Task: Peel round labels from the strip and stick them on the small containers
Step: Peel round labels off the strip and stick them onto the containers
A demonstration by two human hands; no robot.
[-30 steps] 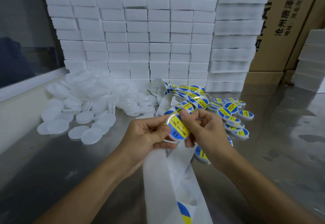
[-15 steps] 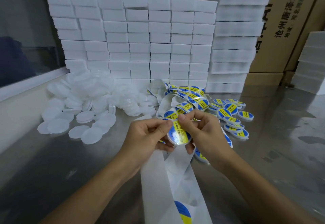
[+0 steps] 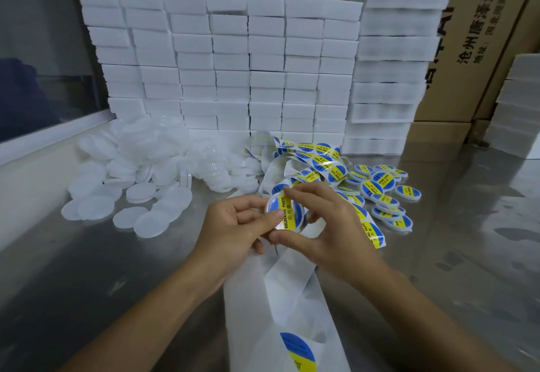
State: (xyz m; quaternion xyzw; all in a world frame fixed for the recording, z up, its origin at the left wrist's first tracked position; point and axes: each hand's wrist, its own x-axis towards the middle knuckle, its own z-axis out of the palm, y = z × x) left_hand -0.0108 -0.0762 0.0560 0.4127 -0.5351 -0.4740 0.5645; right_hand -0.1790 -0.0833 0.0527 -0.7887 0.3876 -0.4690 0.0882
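While both hands meet over the middle of the table (image 3: 438, 269), 1 small round container (image 3: 285, 213) sits pinched between them, its face turned up toward the camera. The left hand (image 3: 233, 231) grips its left edge with thumb and curled fingers, probably to keep it steady; the right hand (image 3: 327, 225) holds it from the other side, forefinger laid over the top rim and thumb under the lower edge. That looks like smoothing down a label (image 3: 287, 211) already on the lid — a blue and yellow disc printed "SOLDERING PASTE".

From under the hands the strip (image 3: 292, 292) of white backing paper runs down toward the person, 1 unpeeled blue-and-yellow label (image 3: 298, 351) showing near the bottom edge. It appears slick and thin, folding loosely. Farther back more strip lies curled in a tangle (image 3: 309, 158), glossy labels still on it.

To the right of the hands lie the finished containers (image 3: 382, 196), flat and shallow, each with its label up — likely set aside there to keep them apart from the rest. To the left a heap of plain containers (image 3: 146, 172) spreads over the table: translucent white plastic discs, matte, some overlapping, some on edge.

Behind everything stands a wall of stacked white blocks (image 3: 263, 64), soft-edged and foam-like, with brown cardboard boxes (image 3: 482, 35) behind them. The tabletop is grey metal, smooth and faintly reflective.
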